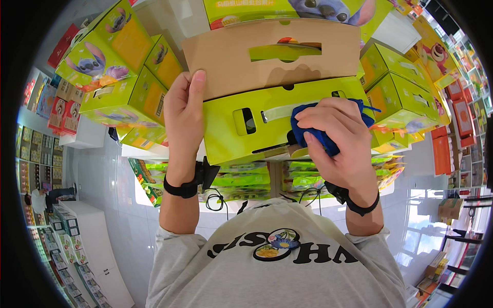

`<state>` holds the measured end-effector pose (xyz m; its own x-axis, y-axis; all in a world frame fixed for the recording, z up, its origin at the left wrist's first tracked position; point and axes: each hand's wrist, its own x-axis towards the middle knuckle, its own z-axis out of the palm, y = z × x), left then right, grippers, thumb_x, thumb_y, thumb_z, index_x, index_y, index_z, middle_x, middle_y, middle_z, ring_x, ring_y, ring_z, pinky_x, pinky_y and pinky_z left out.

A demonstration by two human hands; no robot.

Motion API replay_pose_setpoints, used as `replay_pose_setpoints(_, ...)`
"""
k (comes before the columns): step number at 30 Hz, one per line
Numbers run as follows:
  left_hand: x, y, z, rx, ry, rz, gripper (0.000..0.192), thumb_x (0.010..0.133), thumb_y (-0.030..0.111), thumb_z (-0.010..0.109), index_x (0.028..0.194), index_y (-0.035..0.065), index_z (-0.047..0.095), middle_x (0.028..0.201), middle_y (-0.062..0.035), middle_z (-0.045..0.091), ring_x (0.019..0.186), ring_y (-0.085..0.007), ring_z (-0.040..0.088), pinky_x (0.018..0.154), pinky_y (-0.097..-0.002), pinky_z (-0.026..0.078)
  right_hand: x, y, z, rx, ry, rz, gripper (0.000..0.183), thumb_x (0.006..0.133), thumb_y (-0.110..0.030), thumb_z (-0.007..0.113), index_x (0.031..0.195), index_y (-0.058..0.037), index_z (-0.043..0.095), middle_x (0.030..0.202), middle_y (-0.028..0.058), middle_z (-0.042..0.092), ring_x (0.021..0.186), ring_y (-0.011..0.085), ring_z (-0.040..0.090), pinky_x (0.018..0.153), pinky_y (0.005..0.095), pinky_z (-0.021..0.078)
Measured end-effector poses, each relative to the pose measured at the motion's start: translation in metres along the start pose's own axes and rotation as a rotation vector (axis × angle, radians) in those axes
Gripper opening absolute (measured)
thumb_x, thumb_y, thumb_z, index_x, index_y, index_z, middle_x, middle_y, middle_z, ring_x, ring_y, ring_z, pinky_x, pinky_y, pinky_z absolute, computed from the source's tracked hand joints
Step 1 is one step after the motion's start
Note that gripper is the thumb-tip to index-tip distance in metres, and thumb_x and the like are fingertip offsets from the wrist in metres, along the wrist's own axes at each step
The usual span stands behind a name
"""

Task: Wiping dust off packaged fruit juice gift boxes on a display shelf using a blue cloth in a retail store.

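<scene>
Before me stands a lime-green cardboard carton [227,111], its brown inner lid flap [227,57] raised away from me. A slot is cut through that flap. My left hand [184,106] pinches the flap's left edge, thumb on the brown side. A pale carry strap [279,112] runs across the green top panel, between cut-outs. My right hand [335,127] grips a bunched blue cloth [321,140] against the right part of this panel. The cloth covers the strap's right end. Both wrists wear black straps with small devices.
Green cartons with a blue cartoon character are stacked at left [127,96] and right [400,92]; another carton [246,11] stands behind the flap. Bagged goods [242,181] fill the display stand below. A white cabinet [92,231] is at lower left. A person [42,198] is farther off, near shelves.
</scene>
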<state>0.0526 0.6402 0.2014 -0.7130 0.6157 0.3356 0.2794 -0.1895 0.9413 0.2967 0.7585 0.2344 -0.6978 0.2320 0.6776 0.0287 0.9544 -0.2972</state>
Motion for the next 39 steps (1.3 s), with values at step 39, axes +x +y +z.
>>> replay_pose_setpoints(39,-0.049,0.026,0.005,0.33,-0.125,0.313,0.036,0.088,-0.001,0.066,0.123,0.0029,0.06,0.12,-0.0105,0.063,0.114,-0.0242,0.059,0.101,-0.0336,0.043,-0.013,-0.002,-0.033,0.136,0.723,0.114,0.046,0.084,-0.001,0.075,0.126,0.0036,0.056,0.126,0.0219,0.064,0.116,0.0301,0.062,0.1,0.0421,0.0501)
